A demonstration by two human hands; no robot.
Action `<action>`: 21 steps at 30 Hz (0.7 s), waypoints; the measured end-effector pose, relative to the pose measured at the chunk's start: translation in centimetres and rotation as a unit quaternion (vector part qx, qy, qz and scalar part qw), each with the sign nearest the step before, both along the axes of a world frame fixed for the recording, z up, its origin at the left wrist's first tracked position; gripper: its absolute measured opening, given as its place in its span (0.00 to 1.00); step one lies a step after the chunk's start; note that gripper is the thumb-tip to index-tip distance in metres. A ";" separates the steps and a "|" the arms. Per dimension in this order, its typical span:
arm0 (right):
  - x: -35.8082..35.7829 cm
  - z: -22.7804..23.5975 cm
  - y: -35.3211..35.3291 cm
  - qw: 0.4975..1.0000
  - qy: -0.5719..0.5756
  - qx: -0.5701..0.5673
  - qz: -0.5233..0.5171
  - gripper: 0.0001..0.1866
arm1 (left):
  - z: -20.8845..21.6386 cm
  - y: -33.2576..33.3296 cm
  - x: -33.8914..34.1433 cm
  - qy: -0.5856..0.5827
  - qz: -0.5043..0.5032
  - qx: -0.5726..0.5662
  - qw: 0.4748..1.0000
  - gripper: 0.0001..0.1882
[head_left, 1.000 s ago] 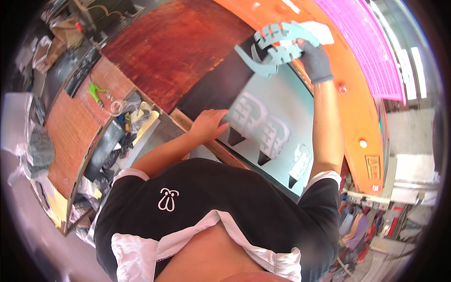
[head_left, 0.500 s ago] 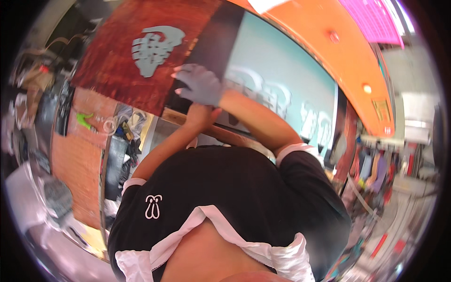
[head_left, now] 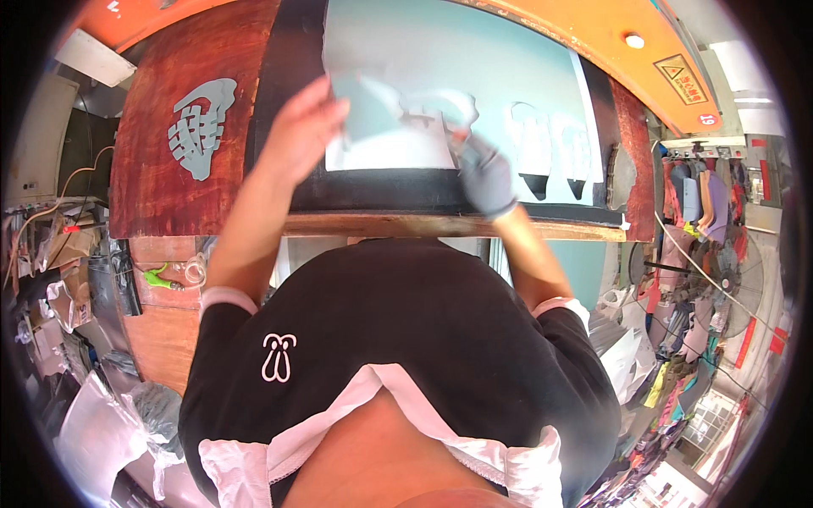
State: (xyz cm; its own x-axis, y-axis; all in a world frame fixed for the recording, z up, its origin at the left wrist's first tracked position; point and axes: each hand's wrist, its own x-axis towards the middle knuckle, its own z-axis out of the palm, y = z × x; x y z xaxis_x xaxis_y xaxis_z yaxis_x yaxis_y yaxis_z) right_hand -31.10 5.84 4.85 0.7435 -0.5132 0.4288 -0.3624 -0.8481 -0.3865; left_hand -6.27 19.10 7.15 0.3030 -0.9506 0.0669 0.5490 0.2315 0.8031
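Note:
A pale teal sheet (head_left: pixel 474 59) lies on a black cutting board (head_left: pixel 381 190) in front of me. My bare left hand (head_left: pixel 301 127) rests on the sheet's lower left corner with its fingers spread. My gloved right hand (head_left: pixel 487 173) grips a sole-shaped cutting die (head_left: pixel 432 106) that sits on the sheet; the die is blurred. Sole-shaped holes (head_left: pixel 538 148) are punched out of the sheet to the right of that hand. A teal cut sole piece (head_left: pixel 201 127) lies on the red-brown wooden top (head_left: pixel 161 195) to the left.
An orange machine frame (head_left: pixel 610 34) runs along the far side of the board. A green tool (head_left: pixel 157 277) and a cord lie on a wooden bench at lower left, amid boxes and bags. Hanging clothes (head_left: pixel 694 190) and a fan (head_left: pixel 728 288) stand at right.
My right hand came down from high on the right with the die and now sets it on the sheet. My left hand moved onto the sheet's corner. A cut sole now lies at left.

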 end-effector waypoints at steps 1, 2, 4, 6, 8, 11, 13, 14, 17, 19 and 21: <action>0.3 1.8 -2.2 0.984 -0.019 0.172 -0.048 0.12 | 1.5 -1.3 1.2 -0.001 -0.042 -0.028 0.999 0.21; 0.4 4.2 -4.9 0.940 -0.042 0.329 -0.079 0.11 | 2.8 -2.4 2.1 -0.019 -0.096 -0.102 0.990 0.20; 0.2 9.4 -8.9 0.949 -0.039 0.307 -0.052 0.18 | 4.2 -3.6 2.5 -0.075 -0.024 -0.081 0.994 0.16; 1.3 12.5 -11.4 0.947 -0.061 0.296 -0.107 0.20 | 3.9 -4.4 0.9 -0.239 0.087 -0.055 0.965 0.12; 2.6 14.9 -13.4 0.949 -0.110 0.291 -0.050 0.17 | 1.8 -4.2 -3.2 -0.536 0.181 -0.060 0.822 0.09; 3.0 16.1 -13.8 0.963 -0.072 0.258 -0.034 0.18 | -2.5 -5.8 -10.4 -0.747 -0.024 -0.034 0.664 0.26; 2.9 16.0 -13.2 0.968 -0.053 0.241 -0.036 0.18 | -4.4 -9.3 -12.4 -0.807 -0.085 -0.027 0.584 0.35; 2.7 15.8 -12.8 0.972 -0.044 0.230 -0.036 0.17 | -5.1 -10.3 -12.6 -0.816 -0.102 -0.001 0.569 0.36; 2.1 15.1 -11.4 0.963 -0.043 0.248 -0.093 0.16 | -6.3 -11.9 -12.5 -0.823 -0.134 0.066 0.548 0.38; 1.8 14.7 -10.8 0.961 -0.046 0.259 -0.085 0.15 | -6.4 -11.7 -11.6 -0.811 -0.145 0.102 0.558 0.39; 1.5 14.3 -10.7 0.947 -0.113 0.292 -0.070 0.18 | -6.3 -10.8 -10.0 -0.809 -0.099 0.168 0.554 0.38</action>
